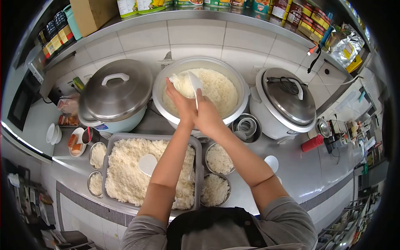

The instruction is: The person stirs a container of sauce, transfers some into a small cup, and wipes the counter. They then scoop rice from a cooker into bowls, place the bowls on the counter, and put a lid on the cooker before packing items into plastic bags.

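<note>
Over the large rice pot, my left hand is curved round what looks like a small bowl heaped with rice. The bowl's sides are mostly hidden by the hand and the rice. My right hand grips a white rice paddle, its blade up against that heap. The two hands meet at the wrists and cross slightly. Cooked rice fills much of the pot beneath them. Below my forearms, a grey tub of rice has a white scoop-like piece lying on top.
Lidded cookers stand left and right of the pot. Metal bowls of rice flank the tub. Stacked metal rings sit beside the pot, a red cylinder farther right. Overhead, a shelf carries cans.
</note>
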Demonstrator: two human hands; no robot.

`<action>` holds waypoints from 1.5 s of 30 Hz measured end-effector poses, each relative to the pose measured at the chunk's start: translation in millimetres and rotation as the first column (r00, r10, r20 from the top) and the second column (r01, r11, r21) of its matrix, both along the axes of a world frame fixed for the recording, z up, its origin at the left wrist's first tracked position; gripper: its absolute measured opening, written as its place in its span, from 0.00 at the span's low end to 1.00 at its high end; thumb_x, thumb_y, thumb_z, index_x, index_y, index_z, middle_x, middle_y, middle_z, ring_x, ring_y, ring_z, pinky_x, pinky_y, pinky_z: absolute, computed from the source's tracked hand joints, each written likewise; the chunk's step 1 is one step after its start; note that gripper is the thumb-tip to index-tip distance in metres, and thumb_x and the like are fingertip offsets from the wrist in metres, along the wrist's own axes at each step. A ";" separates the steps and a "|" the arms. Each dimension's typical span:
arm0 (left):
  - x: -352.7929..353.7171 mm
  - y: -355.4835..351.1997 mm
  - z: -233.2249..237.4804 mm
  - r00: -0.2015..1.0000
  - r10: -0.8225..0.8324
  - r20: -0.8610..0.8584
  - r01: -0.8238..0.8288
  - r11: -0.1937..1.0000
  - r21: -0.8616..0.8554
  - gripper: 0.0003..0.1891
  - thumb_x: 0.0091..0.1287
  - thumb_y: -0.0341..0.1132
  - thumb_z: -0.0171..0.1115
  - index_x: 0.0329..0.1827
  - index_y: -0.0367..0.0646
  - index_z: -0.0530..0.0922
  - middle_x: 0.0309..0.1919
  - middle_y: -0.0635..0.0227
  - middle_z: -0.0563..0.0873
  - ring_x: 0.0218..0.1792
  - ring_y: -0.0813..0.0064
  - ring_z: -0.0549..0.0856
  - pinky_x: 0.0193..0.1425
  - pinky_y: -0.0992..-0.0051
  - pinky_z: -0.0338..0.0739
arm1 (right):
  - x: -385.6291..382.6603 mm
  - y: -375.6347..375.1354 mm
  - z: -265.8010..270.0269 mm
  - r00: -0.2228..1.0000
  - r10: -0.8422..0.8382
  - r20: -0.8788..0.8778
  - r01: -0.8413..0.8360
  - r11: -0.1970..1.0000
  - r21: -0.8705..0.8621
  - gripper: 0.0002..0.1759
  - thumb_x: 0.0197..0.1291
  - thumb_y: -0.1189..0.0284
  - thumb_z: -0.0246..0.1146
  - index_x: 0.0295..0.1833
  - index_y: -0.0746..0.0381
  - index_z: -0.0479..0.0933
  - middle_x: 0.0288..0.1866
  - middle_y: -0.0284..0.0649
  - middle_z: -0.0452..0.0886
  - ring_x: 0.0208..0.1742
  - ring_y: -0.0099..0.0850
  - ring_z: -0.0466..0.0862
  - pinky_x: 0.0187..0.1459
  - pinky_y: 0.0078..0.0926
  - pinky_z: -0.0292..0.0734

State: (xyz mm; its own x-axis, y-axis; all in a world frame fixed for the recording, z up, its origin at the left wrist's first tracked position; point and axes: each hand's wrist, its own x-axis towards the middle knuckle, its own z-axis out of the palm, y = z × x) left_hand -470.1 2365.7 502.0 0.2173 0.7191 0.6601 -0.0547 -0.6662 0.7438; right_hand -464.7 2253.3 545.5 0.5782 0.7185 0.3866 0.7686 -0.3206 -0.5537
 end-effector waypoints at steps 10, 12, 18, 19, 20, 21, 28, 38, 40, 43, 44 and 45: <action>-36.6 25.4 8.4 0.938 -0.336 -0.088 0.344 0.933 0.102 0.66 0.37 0.29 0.88 0.82 0.36 0.53 0.68 0.50 0.70 0.70 0.52 0.74 0.76 0.58 0.70 | 49.8 -36.5 74.3 0.986 0.169 0.014 -0.169 0.985 0.045 0.28 0.67 0.75 0.60 0.74 0.59 0.75 0.46 0.55 0.80 0.47 0.51 0.84 0.51 0.45 0.78; -36.2 24.8 7.5 0.936 -0.325 -0.136 0.343 0.930 0.133 0.66 0.37 0.27 0.87 0.83 0.37 0.53 0.67 0.50 0.70 0.69 0.50 0.73 0.75 0.57 0.71 | 40.8 -31.3 73.0 0.987 0.147 0.065 -0.148 0.989 0.014 0.26 0.70 0.73 0.60 0.73 0.58 0.76 0.45 0.53 0.80 0.45 0.51 0.85 0.49 0.45 0.79; -44.1 24.2 7.1 0.940 -0.302 -0.161 0.321 0.941 0.108 0.70 0.36 0.24 0.85 0.85 0.38 0.48 0.64 0.48 0.70 0.66 0.45 0.73 0.72 0.55 0.72 | 10.3 -42.3 47.9 0.986 0.044 0.159 -0.022 0.991 -0.135 0.24 0.72 0.70 0.59 0.72 0.53 0.78 0.45 0.47 0.81 0.42 0.48 0.86 0.45 0.45 0.83; -45.2 24.5 7.4 0.942 -0.301 -0.149 0.317 0.943 0.099 0.71 0.36 0.24 0.85 0.86 0.39 0.47 0.64 0.48 0.70 0.66 0.45 0.73 0.72 0.55 0.72 | 8.6 -43.5 42.8 0.984 0.034 0.173 -0.008 0.989 -0.150 0.24 0.72 0.70 0.59 0.72 0.52 0.78 0.45 0.46 0.81 0.42 0.48 0.86 0.45 0.45 0.83; -46.3 24.4 6.7 0.943 -0.301 -0.138 0.315 0.945 0.091 0.72 0.36 0.24 0.85 0.86 0.39 0.45 0.64 0.49 0.70 0.66 0.45 0.73 0.72 0.56 0.72 | 11.0 -43.3 39.2 0.985 0.054 0.163 -0.031 0.990 -0.140 0.24 0.72 0.70 0.59 0.72 0.53 0.78 0.44 0.46 0.80 0.42 0.47 0.86 0.45 0.45 0.83; -47.7 24.2 4.9 0.941 -0.311 -0.136 0.323 0.943 0.082 0.72 0.36 0.24 0.85 0.87 0.40 0.45 0.64 0.49 0.70 0.66 0.46 0.73 0.73 0.56 0.72 | 15.7 -43.6 36.3 0.986 0.071 0.152 -0.052 0.990 -0.130 0.24 0.72 0.71 0.60 0.72 0.53 0.78 0.44 0.46 0.80 0.42 0.47 0.86 0.45 0.44 0.82; -53.1 24.2 13.0 0.921 -0.384 -0.068 0.389 0.917 0.087 0.71 0.38 0.26 0.85 0.87 0.44 0.46 0.67 0.53 0.70 0.69 0.51 0.74 0.75 0.59 0.71 | 36.5 -65.4 61.8 0.982 0.187 -0.011 -0.186 0.979 0.085 0.25 0.71 0.75 0.62 0.72 0.55 0.78 0.40 0.47 0.77 0.38 0.43 0.80 0.45 0.39 0.76; -51.2 27.8 0.3 0.945 -0.319 -0.068 0.324 0.942 0.084 0.57 0.38 0.29 0.87 0.76 0.41 0.65 0.67 0.56 0.71 0.69 0.56 0.75 0.75 0.61 0.72 | 28.2 -78.9 46.5 0.974 0.133 -0.182 -0.084 0.963 0.257 0.25 0.72 0.76 0.61 0.74 0.56 0.77 0.40 0.44 0.77 0.36 0.33 0.77 0.42 0.31 0.75; -51.7 27.9 0.7 0.943 -0.318 -0.098 0.327 0.938 0.110 0.60 0.38 0.29 0.87 0.79 0.41 0.61 0.68 0.56 0.71 0.69 0.56 0.75 0.75 0.61 0.72 | 25.9 -76.2 53.9 0.975 0.167 -0.146 -0.126 0.959 0.254 0.25 0.72 0.75 0.62 0.73 0.56 0.77 0.40 0.45 0.78 0.36 0.36 0.79 0.43 0.33 0.76; -51.0 23.7 5.7 0.925 -0.371 -0.083 0.378 0.920 0.103 0.66 0.38 0.28 0.87 0.84 0.42 0.53 0.70 0.55 0.70 0.71 0.56 0.74 0.76 0.62 0.71 | 37.1 -61.4 55.5 0.983 0.166 -0.079 -0.155 0.979 0.130 0.24 0.72 0.74 0.62 0.72 0.57 0.78 0.41 0.48 0.79 0.38 0.42 0.81 0.45 0.37 0.77; -51.4 22.0 8.1 0.916 -0.394 -0.068 0.399 0.912 0.093 0.69 0.38 0.28 0.87 0.85 0.42 0.50 0.71 0.55 0.70 0.71 0.56 0.74 0.76 0.62 0.71 | 41.5 -57.0 55.6 0.985 0.157 -0.075 -0.146 0.980 0.133 0.23 0.72 0.74 0.62 0.72 0.58 0.78 0.41 0.49 0.80 0.38 0.43 0.81 0.45 0.38 0.77; -51.6 21.5 10.4 0.912 -0.405 -0.067 0.410 0.906 0.102 0.70 0.38 0.28 0.86 0.86 0.43 0.47 0.72 0.55 0.70 0.71 0.57 0.74 0.76 0.62 0.71 | 46.0 -51.9 56.0 0.986 0.150 -0.071 -0.140 0.981 0.135 0.23 0.72 0.73 0.62 0.71 0.58 0.78 0.42 0.50 0.80 0.39 0.44 0.82 0.46 0.39 0.77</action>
